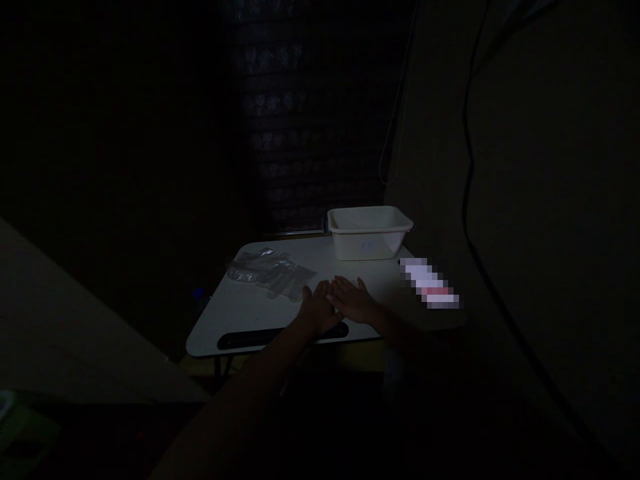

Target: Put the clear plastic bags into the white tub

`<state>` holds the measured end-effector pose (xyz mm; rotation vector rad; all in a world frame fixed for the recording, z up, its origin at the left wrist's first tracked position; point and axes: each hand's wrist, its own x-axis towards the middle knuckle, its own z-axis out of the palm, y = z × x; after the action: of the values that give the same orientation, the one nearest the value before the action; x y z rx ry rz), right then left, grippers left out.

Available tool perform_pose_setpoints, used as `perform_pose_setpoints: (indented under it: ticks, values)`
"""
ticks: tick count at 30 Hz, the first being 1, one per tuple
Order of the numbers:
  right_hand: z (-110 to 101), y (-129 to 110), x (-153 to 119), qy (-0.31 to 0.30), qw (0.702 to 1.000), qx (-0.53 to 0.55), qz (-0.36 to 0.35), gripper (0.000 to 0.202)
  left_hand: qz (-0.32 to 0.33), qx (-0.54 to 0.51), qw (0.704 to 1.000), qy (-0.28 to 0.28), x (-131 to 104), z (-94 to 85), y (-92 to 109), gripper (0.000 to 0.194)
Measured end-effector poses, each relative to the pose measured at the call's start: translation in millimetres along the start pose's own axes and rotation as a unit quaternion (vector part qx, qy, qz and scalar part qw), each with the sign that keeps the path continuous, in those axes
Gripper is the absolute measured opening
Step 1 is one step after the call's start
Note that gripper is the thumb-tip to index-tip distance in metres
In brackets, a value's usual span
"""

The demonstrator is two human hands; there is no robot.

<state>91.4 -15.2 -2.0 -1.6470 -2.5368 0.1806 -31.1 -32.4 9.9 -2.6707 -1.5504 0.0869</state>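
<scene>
Over the front part of a small white table (pixel 240 313), my left hand (pixel 320 308) and my right hand (pixel 353 301) meet side by side, fingers stretched forward and overlapping slightly. Neither hand appears to hold anything. Just left of them lies a crumpled clear plastic bag or sheet (pixel 273 270), close to my left fingertips. A white rectangular plastic tub (pixel 367 245) stands at the back right, beyond my right hand. The light is very dim, so fine detail is lost.
A bright, blurred-out flat object (pixel 430 283) lies at the table's right edge. A black slot (pixel 260 338) runs along the front edge. Behind is a dark window blind (pixel 280 133) with a hanging cord; a black cable (pixel 467 173) runs down the right wall.
</scene>
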Motion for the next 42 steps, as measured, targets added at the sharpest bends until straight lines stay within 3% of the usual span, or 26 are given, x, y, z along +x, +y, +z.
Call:
perform_pose_setpoints:
  ticks: [6,16,32,42]
  values:
    - [-1,0,1,-0.019,1.0,0.009,0.003,0.06,-0.001,0.0,1.0,-0.001,0,-2.0,1,0.067]
    - [-3,9,-2,0.06,0.998,-0.02,-0.006,0.056,-0.013,-0.019,0.999,0.033,12,1.1,4,0.069]
    - [3,18,-5,0.009,1.0,-0.005,0.009,0.059,0.018,-0.014,1.0,-0.007,16,3.4,11,0.063]
    - [1,20,-10,0.093,0.995,-0.048,-0.01,0.055,0.014,-0.02,0.998,0.052,13,2.5,12,0.065]
